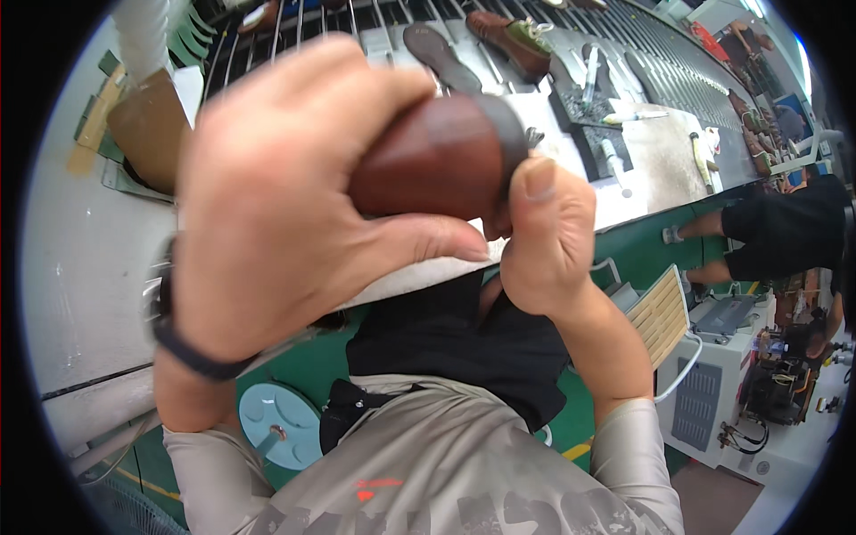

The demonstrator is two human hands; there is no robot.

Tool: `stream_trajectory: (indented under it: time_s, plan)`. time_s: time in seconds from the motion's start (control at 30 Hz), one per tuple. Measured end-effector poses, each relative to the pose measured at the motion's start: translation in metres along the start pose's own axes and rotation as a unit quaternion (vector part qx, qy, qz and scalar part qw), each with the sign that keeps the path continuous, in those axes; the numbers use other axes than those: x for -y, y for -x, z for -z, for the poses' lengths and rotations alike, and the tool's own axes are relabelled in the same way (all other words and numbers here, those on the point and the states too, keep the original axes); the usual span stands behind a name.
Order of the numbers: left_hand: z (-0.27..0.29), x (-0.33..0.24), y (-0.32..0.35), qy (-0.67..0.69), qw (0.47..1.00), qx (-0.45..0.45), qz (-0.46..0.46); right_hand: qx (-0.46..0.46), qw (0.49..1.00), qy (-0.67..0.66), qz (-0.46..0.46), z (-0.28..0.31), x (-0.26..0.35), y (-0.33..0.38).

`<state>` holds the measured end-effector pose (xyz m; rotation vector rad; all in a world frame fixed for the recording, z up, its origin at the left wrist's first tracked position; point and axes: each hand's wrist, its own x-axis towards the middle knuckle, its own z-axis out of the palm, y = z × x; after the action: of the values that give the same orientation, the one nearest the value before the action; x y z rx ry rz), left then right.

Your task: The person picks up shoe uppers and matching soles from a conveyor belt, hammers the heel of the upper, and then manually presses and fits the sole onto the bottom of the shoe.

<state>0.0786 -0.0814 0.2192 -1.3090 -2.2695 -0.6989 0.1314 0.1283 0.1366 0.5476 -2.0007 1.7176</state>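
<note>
Close to the camera I hold a brown leather shoe (432, 160) up over the bench edge, its rounded end toward the right. A dark sole (506, 134) runs along that end. My left hand (267, 178), blurred and wearing a dark wristband, wraps round the shoe from the left, with the thumb along its lower side. My right hand (548, 236) is closed at the sole end, its thumb pressed on the sole's edge. The right fingers are mostly hidden behind the shoe, and so is whatever else they may grip.
Beyond the bench, a roller conveyor (383, 13) carries loose dark soles (437, 55) and another brown shoe (508, 43). Black trays (580, 111) with white tubes sit on the bench, near a hammer-like tool (703, 160). A blue round stool (278, 419) and a slatted chair (660, 312) flank me. People stand at right.
</note>
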Motion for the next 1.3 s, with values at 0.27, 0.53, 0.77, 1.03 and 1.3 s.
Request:
stream_trajectory:
  time_s: [0.27, 0.53, 0.77, 1.03, 1.3]
  plan:
    - [-0.046, -0.009, 0.023, 0.074, 0.994, -0.060, 0.047, -0.042, 0.997, -0.026, -0.062, 0.009, 0.015, -0.002]
    - [-0.063, -0.024, 0.043, 0.101, 0.990, -0.054, -0.078, 0.089, 0.990, 0.095, -0.060, 0.045, 0.022, 0.037]
    - [-0.103, -0.058, 0.100, 0.066, 0.992, -0.043, -0.099, 0.064, 0.936, -0.093, -0.334, 0.042, 0.006, 0.122]
    - [-0.126, -0.062, 0.123, 0.068, 0.989, -0.032, -0.126, 0.124, 0.923, -0.007, -0.365, 0.046, -0.003, 0.123]
    - [-0.138, -0.045, 0.111, 0.048, 0.983, -0.027, -0.172, 0.157, 0.943, 0.073, -0.284, 0.052, -0.029, 0.115]
